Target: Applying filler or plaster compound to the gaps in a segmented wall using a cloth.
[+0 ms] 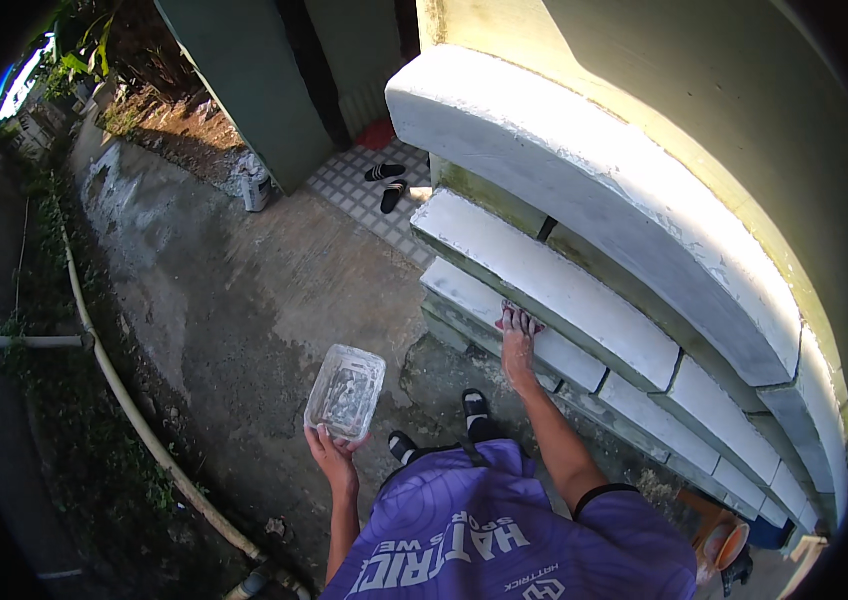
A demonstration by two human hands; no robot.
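Note:
My left hand [332,453] grips the near end of a clear rectangular plastic tub [371,398], fingers round its edge. White residue coats the tub's inside. Further right, my right hand [518,340] presses down on the white top of a low ledge [466,291], the lowest of several stepped ledges. A thin reddish piece [540,327] shows under its fingers, mostly hidden, so I cannot tell whether it is sandpaper, a pad or cloth. White powder or paste marks the fingers of this hand.
Above rise a middle white ledge [544,258] and a thick upper one [584,150] along the wall. Black slippers [393,195] lie on grey tiles at the doorway. A white container [256,190] stands by the wall corner. A long pipe [129,400] runs along the left.

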